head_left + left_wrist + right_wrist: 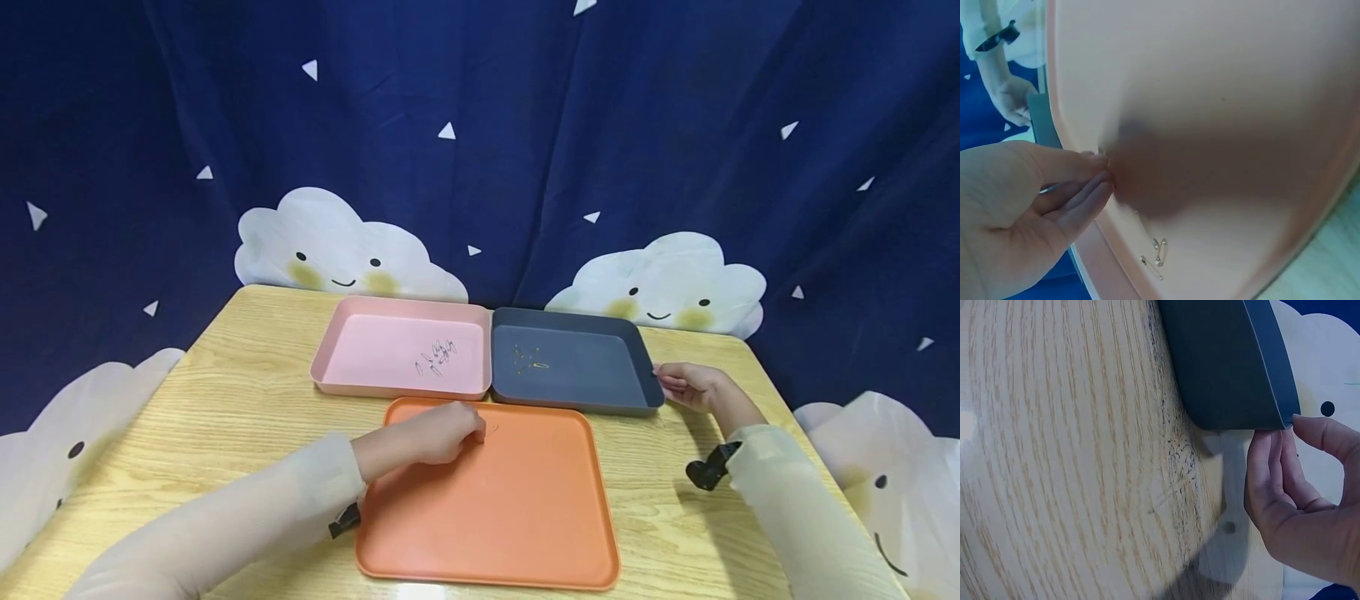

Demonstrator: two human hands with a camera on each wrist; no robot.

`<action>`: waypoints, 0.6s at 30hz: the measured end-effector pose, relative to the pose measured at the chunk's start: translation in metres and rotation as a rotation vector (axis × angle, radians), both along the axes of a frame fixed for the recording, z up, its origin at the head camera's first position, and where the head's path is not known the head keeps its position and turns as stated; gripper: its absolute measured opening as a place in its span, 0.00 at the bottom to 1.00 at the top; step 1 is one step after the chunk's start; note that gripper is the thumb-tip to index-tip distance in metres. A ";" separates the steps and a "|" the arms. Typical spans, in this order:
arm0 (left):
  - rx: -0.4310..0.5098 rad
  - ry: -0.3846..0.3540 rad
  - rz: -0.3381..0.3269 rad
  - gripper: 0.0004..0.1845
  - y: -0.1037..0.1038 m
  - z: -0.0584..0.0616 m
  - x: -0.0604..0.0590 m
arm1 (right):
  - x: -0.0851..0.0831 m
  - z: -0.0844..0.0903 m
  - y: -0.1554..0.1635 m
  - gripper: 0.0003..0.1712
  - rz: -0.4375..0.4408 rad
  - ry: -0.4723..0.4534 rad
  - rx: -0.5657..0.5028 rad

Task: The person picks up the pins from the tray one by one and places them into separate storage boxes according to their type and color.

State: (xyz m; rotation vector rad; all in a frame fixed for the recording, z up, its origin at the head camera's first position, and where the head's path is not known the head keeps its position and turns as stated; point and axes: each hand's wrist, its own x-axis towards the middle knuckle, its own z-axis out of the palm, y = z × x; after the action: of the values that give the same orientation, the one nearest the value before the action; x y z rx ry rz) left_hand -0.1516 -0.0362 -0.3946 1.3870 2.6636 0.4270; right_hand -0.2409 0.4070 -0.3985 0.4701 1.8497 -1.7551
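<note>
My left hand (442, 433) is over the upper left of the orange tray (517, 500), with thumb and fingertips pinched together low over its surface. A small glint shows at the fingertips (1105, 167), apparently a safety pin mostly hidden by them. Nearby on the orange tray lie a few safety pins (1161, 251), close below the hand in the left wrist view. My right hand (692, 385) grips the right wall of the dark grey tray (581, 407), thumb at the rim and fingers against the outside.
Behind the orange tray stands a pink tray (375, 354) with several dark-looking pins (438, 357) in it. Several gold-coloured pins (540, 365) lie in the dark grey tray, which sits beside the pink one. All stand on a wooden table (247, 400) before a blue curtain (480, 167).
</note>
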 end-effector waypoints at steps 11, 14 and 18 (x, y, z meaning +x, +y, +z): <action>-0.026 0.033 -0.060 0.08 -0.005 0.002 -0.007 | 0.001 0.002 -0.001 0.19 -0.005 0.003 -0.018; -0.050 0.064 -0.100 0.07 -0.003 0.000 -0.009 | 0.002 0.002 -0.002 0.19 -0.001 0.007 -0.014; -0.113 0.085 -0.115 0.14 0.001 -0.002 -0.011 | 0.003 0.002 -0.002 0.18 -0.001 0.007 -0.003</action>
State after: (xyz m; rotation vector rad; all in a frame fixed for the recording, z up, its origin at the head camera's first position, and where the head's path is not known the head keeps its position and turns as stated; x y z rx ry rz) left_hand -0.1628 -0.0352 -0.3971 1.5468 2.6091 0.2079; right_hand -0.2383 0.4051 -0.3961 0.4640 1.8521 -1.7621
